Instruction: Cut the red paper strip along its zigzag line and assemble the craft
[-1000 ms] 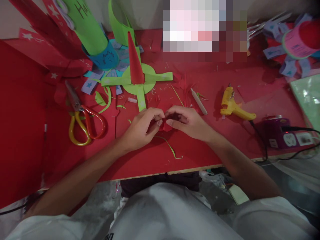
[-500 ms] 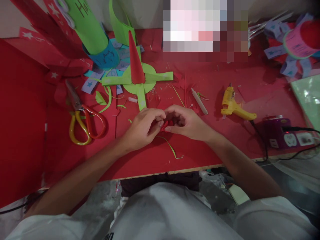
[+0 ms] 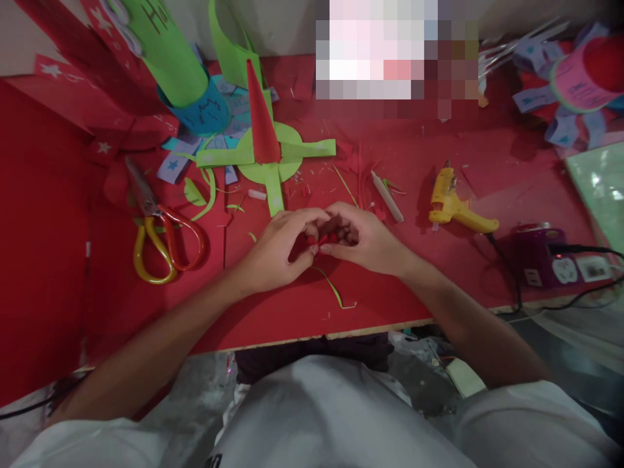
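My left hand and my right hand meet over the red table, thumbs and fingertips close together. Between them they pinch a small piece of red paper, mostly hidden by my fingers. Just beyond my hands lies a green paper disc with green strips reaching out from it and a red paper cone upright at its middle. One green strip ends right by my left hand. A thin green paper scrap lies on the near side of my hands.
Scissors with red and yellow handles lie at left. A yellow hot glue gun and a purple power socket box with cables sit at right. Behind are a white pen-like stick, a green paper tube and a pink paper piece.
My fingers have shifted slightly around the red paper, and my left thumb has come closer to my right thumb. Less of the red paper shows. The other things lie as before.
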A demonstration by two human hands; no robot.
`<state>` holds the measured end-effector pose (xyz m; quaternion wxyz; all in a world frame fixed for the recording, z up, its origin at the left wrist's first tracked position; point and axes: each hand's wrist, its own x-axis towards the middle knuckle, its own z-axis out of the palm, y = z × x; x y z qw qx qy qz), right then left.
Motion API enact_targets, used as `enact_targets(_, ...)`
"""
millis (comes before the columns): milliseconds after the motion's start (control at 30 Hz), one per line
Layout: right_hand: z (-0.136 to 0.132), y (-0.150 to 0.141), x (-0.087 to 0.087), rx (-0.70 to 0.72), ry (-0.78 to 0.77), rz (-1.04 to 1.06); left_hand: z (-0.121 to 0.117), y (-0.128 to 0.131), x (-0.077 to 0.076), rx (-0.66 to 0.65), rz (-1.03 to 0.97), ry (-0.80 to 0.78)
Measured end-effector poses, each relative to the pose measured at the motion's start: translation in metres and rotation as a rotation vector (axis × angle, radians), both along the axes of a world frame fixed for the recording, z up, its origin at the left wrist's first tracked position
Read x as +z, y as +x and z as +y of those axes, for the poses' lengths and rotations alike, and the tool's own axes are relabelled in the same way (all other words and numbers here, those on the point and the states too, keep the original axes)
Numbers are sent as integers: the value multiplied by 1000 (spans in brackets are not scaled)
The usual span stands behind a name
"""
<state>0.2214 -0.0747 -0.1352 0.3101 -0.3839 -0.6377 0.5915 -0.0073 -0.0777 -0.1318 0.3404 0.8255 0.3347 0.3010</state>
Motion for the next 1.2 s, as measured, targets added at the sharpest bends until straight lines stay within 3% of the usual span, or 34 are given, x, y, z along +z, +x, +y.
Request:
enact_targets(300,2,2,3,-7,35,-14,0,0,-4,13,-37,-61)
enact_targets(1200,1,0,0,-44,36,-32,0,0,-5,-23,25,-11)
